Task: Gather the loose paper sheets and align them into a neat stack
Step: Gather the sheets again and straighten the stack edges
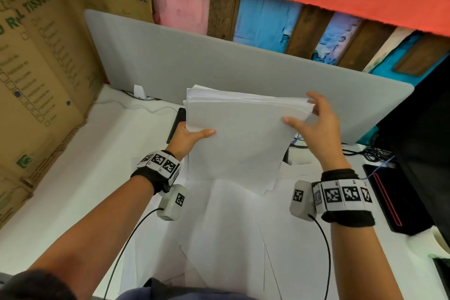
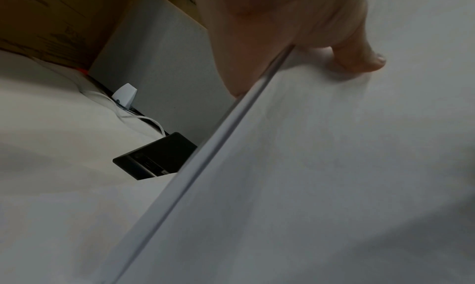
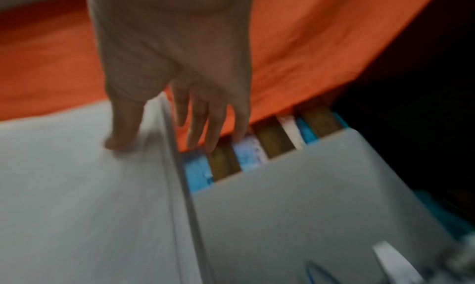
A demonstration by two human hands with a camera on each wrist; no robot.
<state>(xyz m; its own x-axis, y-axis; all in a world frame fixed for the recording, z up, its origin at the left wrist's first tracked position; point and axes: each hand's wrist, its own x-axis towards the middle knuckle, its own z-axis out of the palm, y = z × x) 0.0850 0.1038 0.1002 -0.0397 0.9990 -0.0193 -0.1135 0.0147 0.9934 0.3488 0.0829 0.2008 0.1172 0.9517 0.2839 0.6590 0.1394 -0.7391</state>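
I hold a thick stack of white paper (image 1: 238, 139) tilted up above the desk, its lower edge near the sheets below. My left hand (image 1: 192, 135) grips the stack's left edge, thumb on the front and fingers behind. In the left wrist view the left hand (image 2: 282, 34) has its thumb pressed on the stack (image 2: 308, 166). My right hand (image 1: 314, 124) holds the upper right edge between thumb and fingers. The blurred right wrist view shows the right hand (image 3: 174, 75) with its thumb on the stack's (image 3: 77, 186) front and straight fingers behind. Several loose sheets (image 1: 231, 226) lie overlapped on the white desk (image 1: 85, 165).
A large cardboard box (image 1: 36, 80) stands at the left. A grey divider panel (image 1: 219, 61) runs along the back. A black device (image 1: 176, 124) lies behind the stack. At the right are a black tablet (image 1: 394, 197), cables (image 1: 372, 152) and a dark monitor (image 1: 426, 117).
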